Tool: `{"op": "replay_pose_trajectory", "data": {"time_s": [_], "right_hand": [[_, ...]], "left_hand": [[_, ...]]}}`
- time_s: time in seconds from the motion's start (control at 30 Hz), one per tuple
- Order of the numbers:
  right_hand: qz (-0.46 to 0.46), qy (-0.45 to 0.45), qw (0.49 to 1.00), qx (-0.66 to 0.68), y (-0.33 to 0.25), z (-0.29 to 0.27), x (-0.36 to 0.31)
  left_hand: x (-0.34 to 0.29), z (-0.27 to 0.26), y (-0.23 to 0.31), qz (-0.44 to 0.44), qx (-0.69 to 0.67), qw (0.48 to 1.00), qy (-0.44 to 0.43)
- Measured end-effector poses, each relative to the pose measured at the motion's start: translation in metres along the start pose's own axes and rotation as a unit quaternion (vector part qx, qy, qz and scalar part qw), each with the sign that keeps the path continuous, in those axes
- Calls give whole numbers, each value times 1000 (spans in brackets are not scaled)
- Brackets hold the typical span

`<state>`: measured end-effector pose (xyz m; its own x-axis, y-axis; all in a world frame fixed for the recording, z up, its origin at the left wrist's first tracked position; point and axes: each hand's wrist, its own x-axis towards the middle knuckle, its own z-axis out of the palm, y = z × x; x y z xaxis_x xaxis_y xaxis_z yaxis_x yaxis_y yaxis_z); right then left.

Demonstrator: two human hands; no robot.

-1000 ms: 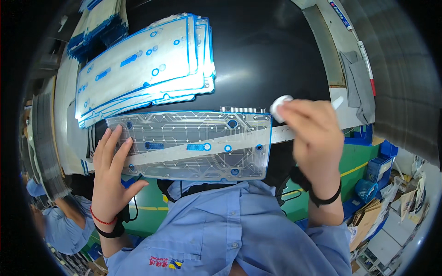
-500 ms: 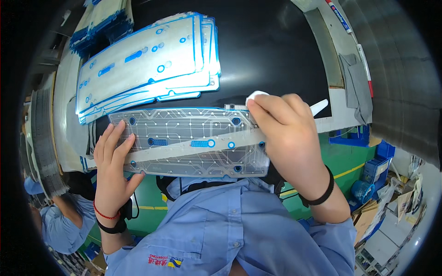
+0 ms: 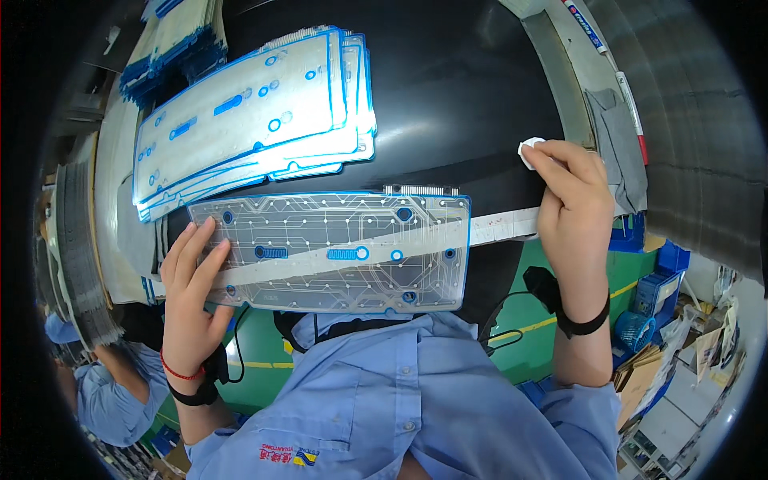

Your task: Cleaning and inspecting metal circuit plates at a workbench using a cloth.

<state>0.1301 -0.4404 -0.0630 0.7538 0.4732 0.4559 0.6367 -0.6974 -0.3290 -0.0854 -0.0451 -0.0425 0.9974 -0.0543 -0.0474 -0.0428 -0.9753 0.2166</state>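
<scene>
The left hand is spread wide, its fingers on the left end of a clear sheet, which lies over the near edge of the black table. Off to the right, the right hand pinches a small white pad. Farther back sits a pile of pale sheets.

Clear circuit sheet, blue-edged, pale-traced, lying flat, long side crosswise. Small white wad apart, off sheet's right end.

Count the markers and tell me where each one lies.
2. A blue-and-white marker lies at the upper right; a red-ended white marker lies below it in the picture, along the gray cloth. Others could be hidden.
</scene>
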Motion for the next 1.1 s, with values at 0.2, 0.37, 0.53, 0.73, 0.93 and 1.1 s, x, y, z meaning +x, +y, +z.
{"op": "replay_pose_trajectory", "data": {"time_s": [0.2,0.37,0.53,0.73,0.93,1.1], "right_hand": [[17,48,998,26,7,10,-8],[35,40,998,32,4,9,-8],[24,54,998,37,6,11,-9],[37,47,997,44,5,9,-8],[48,52,996,53,3,9,-9],[40,60,995,69,4,10,-8]], "left_hand": [[-2,-1,-12,24,-29,999,12],[-2,-8,-27,36,-122,992,12],[-2,-6,-37,26,-196,978,59],[10,-10,-68,16,-229,958,173],[77,-44,-45,-158,-385,887,199],[96,-25,-61,-169,-434,871,155]]}}
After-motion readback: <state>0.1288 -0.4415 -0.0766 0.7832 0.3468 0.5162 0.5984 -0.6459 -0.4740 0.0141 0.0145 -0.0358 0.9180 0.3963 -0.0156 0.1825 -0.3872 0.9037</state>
